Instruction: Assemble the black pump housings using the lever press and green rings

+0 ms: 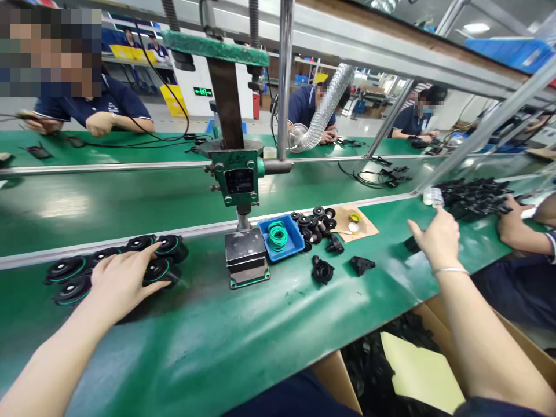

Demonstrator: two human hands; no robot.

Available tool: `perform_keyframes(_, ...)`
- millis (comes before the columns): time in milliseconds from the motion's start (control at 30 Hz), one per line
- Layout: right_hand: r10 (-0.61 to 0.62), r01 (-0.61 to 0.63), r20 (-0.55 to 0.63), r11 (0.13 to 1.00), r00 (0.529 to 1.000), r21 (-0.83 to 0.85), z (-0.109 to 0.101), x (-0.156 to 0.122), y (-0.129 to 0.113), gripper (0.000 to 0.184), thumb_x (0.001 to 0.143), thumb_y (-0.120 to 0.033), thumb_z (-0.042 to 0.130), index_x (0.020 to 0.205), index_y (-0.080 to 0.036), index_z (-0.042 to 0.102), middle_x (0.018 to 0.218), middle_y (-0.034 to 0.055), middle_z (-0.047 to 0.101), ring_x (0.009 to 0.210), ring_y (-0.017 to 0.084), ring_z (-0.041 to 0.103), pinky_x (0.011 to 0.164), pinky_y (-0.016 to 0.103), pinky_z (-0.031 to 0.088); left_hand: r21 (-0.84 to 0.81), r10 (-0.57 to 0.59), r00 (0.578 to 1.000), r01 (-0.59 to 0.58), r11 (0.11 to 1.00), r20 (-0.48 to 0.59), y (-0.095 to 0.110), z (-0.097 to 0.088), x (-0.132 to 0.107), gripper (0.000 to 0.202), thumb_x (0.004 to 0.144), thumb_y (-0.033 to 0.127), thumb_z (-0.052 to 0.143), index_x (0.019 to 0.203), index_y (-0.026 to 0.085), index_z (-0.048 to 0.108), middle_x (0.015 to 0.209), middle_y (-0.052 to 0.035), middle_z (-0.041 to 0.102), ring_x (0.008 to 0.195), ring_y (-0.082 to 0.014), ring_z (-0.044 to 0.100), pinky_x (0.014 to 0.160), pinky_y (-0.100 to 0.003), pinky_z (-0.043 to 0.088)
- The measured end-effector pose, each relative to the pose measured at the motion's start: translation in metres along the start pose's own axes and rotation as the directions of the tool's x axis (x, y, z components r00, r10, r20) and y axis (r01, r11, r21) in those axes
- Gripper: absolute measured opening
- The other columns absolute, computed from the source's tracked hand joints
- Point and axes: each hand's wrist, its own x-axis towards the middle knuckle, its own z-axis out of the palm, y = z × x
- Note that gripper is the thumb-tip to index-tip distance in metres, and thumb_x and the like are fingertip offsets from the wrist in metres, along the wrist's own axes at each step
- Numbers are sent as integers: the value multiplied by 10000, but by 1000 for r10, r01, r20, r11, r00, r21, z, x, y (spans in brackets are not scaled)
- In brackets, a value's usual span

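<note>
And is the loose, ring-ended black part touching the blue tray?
Apart. The head view shows bare green bench between the ring-ended black part and the blue tray's nearest corner.

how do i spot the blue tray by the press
Find the green-painted metal press on the glossy green bench. Right of the dark boxy metal block below it sits a shallow blue plastic tray. Unlike the round black parts alongside, it holds thin green rings.

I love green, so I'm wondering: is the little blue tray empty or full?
In between: the blue tray holds a bundle of green rings, with bare blue bottom showing beside them.
</note>
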Motion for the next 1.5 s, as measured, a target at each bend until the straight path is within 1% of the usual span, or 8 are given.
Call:
perform_keyframes(100,-236,192,300,967,924,167,1,-48,-60,509,881,-537,518,1267,-207,492,1012,90,638,873,178,639,782,311,545,-105,15,1000,-14,994,12,10,5,-18,652,804,762,368,1282,324,432,954,29,697,1021,-323,633,929,-568,460)
perform_keyframes(200,-467,339,552,883,691,323,23,-123,-113,634,881,-483,556,1411,-204,350,1235,126,565,1104,223,604,908,387,554,-384,49,999,-43,922,8,36,17,-50,648,784,641,558,1321,308,416,1127,-18,675,1057,-320,638,942,-523,493)
perform_keyframes(333,-527,439,408,849,745,295,58,-181,-146,458,922,-315,499,1338,-148,402,1232,169,494,1149,243,558,955,427,529,-671,108,990,-21,741,88,94,34,-76,669,813,396,649,1392,263,343,1264,-78,590,1173,-266,588,1018,-451,476)
perform_keyframes(467,-629,524,451,778,634,348,59,-171,-158,413,902,-242,498,1300,-160,426,1210,154,481,1010,214,609,854,352,565,-811,206,974,-45,584,94,141,45,-72,740,781,269,704,1413,273,318,1332,-108,519,1287,-261,492,1101,-460,405)
perform_keyframes(600,-629,719,688,658,361,223,39,-149,-184,600,816,-151,549,1393,-204,391,1025,100,533,555,115,566,530,255,485,-892,182,978,11,452,104,156,54,-70,841,728,249,756,1428,259,289,1367,-135,473,1291,-269,494,1089,-463,427)
perform_keyframes(800,-659,676,739,609,141,414,44,-145,-228,651,837,-369,647,1426,-319,373,916,39,555,659,155,619,633,268,514,-935,117,979,118,335,165,157,63,-82,847,726,219,759,1423,256,278,1340,-113,542,1259,-251,540,1075,-457,452)
perform_keyframes(1100,-615,383,476,778,629,499,73,-192,-206,271,909,-349,558,1132,-221,641,1093,112,571,1064,224,566,921,447,505,-922,102,986,85,378,133,160,70,-88,666,732,243,755,1303,224,414,1301,-118,583,1219,-271,575,1049,-472,481)
perform_keyframes(1500,-475,63,443,733,760,677,28,-171,-253,151,857,-245,633,990,-208,571,1102,70,654,1020,165,650,889,308,566,-918,136,990,-17,397,40,161,69,-88,654,726,229,764,1295,211,441,1288,-124,597,1219,-283,570,1048,-473,477)
